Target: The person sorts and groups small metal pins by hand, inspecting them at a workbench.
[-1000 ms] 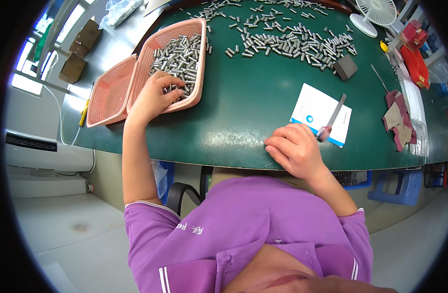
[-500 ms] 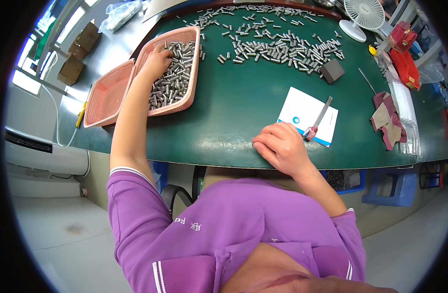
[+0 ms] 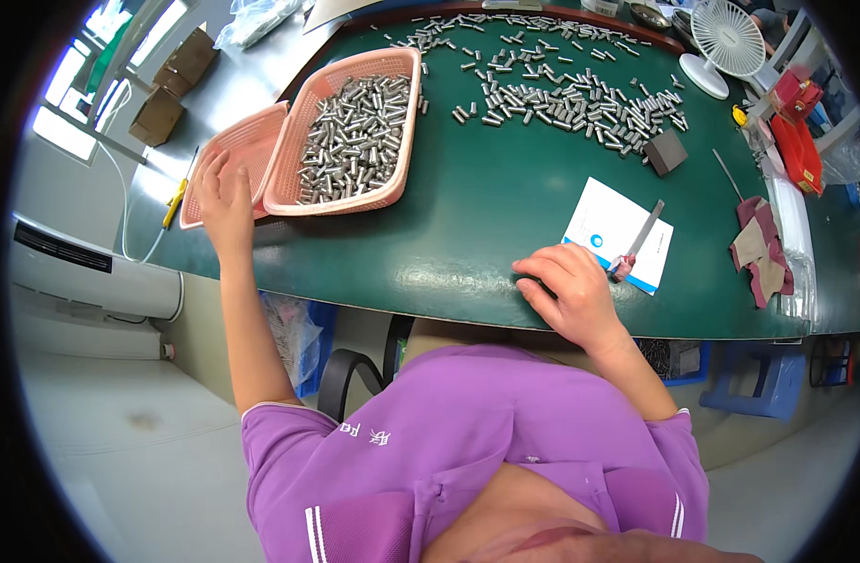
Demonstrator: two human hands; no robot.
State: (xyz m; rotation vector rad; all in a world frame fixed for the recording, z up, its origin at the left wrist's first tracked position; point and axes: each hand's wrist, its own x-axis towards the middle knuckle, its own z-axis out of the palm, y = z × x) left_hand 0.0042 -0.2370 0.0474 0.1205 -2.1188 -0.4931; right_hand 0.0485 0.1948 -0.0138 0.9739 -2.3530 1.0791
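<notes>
Left hand [image 3: 226,211] reached out, forearm up from lower edge, elbow slightly bent, fingers spread wide with thumb apart, nothing visible in grip; over smaller pink basket [image 3: 261,136], contact unclear. Right hand [image 3: 577,293] at table's near edge, back of hand up, fingers loosely bent, thumb a bit off the index; underside hidden, can't tell if anything is held. Metal pins [image 3: 355,141] heaped in larger pink basket [image 3: 407,164], just right of left fingers; that basket's wall stands between fingers and pins. Yellow-handled tool [image 3: 175,202] just left of left fingers; cardboard boxes [image 3: 156,115] farther off, beyond them. Loose pins [image 3: 571,108] scattered on green table [image 3: 486,216], well beyond right fingers. White sheet [image 3: 588,211] just beyond and right of right fingers, flat metal tool [image 3: 648,228] lying across it. Grey block [image 3: 665,152] farther out, by loose pins; fan [image 3: 727,38] beyond that. Cloth pieces [image 3: 760,246] and red bin [image 3: 796,155] well right of right fingers.
</notes>
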